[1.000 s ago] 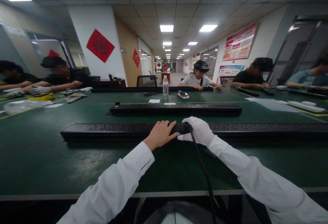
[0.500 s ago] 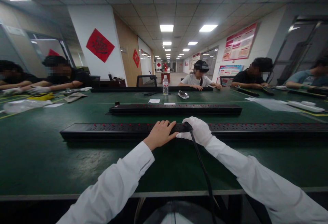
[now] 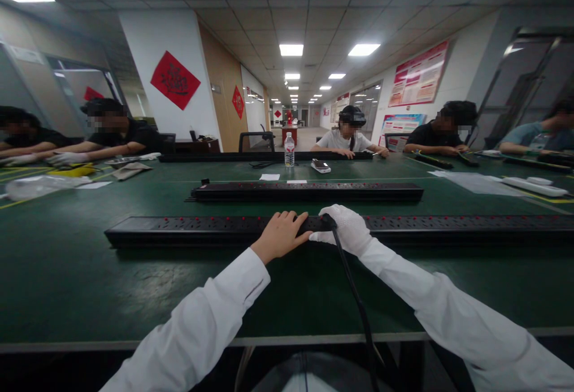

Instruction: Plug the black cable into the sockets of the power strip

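One power strip [image 3: 403, 232] runs left to right (sockets [image 3: 452, 223] up).

The person wears a white garment with long sleeves. The left sleeve [image 3: 201, 320] is loose and wrinkled, and its cuff [image 3: 260, 269] closes around the wrist. The right sleeve [image 3: 452, 314] is equally white, with soft folds. The left hand [image 3: 280, 236] is bare, while the right hand [image 3: 347, 230] wears a white glove, which has a finely dotted texture on its back.
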Demonstrator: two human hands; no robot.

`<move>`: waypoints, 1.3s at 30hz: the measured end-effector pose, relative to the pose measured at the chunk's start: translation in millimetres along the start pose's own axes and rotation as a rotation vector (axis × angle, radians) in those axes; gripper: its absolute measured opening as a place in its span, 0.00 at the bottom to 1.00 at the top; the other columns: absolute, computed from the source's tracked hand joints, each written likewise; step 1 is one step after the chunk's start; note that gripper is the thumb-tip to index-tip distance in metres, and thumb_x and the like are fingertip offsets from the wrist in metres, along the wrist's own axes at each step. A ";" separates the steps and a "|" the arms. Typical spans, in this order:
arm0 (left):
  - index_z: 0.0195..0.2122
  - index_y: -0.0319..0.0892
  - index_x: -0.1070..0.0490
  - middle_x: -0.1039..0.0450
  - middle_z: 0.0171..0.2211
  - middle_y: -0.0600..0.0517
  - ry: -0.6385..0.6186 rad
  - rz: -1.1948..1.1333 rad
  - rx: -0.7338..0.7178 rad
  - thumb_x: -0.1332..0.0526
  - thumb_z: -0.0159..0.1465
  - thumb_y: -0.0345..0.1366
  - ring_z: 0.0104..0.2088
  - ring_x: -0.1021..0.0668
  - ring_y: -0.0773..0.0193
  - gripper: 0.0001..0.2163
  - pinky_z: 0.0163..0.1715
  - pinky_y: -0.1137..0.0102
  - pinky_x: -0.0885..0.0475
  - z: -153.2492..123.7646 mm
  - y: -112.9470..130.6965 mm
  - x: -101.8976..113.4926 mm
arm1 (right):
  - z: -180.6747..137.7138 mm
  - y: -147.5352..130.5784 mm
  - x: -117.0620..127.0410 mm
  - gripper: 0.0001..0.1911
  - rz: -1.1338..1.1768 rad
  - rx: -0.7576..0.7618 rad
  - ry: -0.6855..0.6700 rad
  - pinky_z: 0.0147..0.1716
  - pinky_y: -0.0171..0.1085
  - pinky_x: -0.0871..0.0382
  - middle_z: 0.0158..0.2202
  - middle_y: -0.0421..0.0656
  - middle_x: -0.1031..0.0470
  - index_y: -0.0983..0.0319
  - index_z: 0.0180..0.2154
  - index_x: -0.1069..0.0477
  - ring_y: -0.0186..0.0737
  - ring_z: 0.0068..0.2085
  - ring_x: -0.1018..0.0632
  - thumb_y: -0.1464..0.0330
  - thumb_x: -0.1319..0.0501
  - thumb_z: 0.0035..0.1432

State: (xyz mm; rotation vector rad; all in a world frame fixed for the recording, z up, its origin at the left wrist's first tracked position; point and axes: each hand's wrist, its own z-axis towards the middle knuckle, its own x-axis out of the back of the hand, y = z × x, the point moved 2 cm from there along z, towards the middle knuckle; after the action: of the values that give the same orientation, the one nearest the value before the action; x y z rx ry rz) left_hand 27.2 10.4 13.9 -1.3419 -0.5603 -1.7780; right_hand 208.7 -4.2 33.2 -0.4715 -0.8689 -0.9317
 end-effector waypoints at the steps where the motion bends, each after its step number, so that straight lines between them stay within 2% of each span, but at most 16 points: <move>1: 0.58 0.43 0.48 0.33 0.44 0.44 -0.003 -0.002 0.000 0.63 0.62 0.55 0.43 0.30 0.55 0.29 0.42 0.61 0.38 -0.1 0.2 0.6 | -0.1 0.3 -0.2 0.28 0.003 0.003 -0.002 0.32 0.36 0.37 0.34 0.44 0.31 0.60 0.39 0.33 0.39 0.35 0.29 0.45 0.44 0.45; 23: 0.58 0.44 0.48 0.34 0.45 0.44 0.006 -0.002 -0.001 0.62 0.62 0.54 0.44 0.30 0.55 0.28 0.43 0.61 0.38 -1.4 0.2 1.1 | 1.2 5.2 -1.7 0.24 0.030 0.045 -0.005 0.34 0.36 0.37 0.35 0.45 0.30 0.60 0.40 0.33 0.39 0.37 0.29 0.49 0.44 0.49; 27: 0.58 0.44 0.48 0.34 0.45 0.44 0.003 0.000 0.003 0.62 0.62 0.54 0.44 0.30 0.55 0.28 0.43 0.61 0.38 -1.0 0.3 0.9 | 1.1 5.2 -0.5 0.26 0.023 0.059 -0.009 0.35 0.36 0.37 0.34 0.44 0.30 0.59 0.40 0.33 0.39 0.36 0.29 0.48 0.43 0.46; 33: 0.58 0.44 0.48 0.33 0.44 0.45 -0.014 -0.017 0.017 0.61 0.62 0.55 0.43 0.30 0.55 0.28 0.43 0.61 0.39 0.3 1.3 1.4 | 1.4 1.9 -1.8 0.30 0.003 -0.013 0.011 0.32 0.36 0.37 0.33 0.44 0.31 0.60 0.38 0.32 0.39 0.33 0.29 0.45 0.40 0.40; 39: 0.58 0.43 0.47 0.34 0.45 0.44 -0.010 -0.017 0.009 0.62 0.62 0.54 0.44 0.30 0.55 0.28 0.43 0.61 0.39 -0.7 1.8 4.0 | 1.2 -0.8 -2.4 0.28 0.023 -0.044 0.022 0.31 0.35 0.37 0.33 0.44 0.31 0.60 0.37 0.33 0.39 0.34 0.29 0.46 0.41 0.41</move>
State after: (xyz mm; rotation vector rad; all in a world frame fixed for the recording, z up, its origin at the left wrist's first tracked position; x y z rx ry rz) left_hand 27.9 7.5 17.2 -1.3440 -0.5868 -1.7815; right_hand 206.7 -2.6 32.0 -0.5076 -0.8228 -0.9349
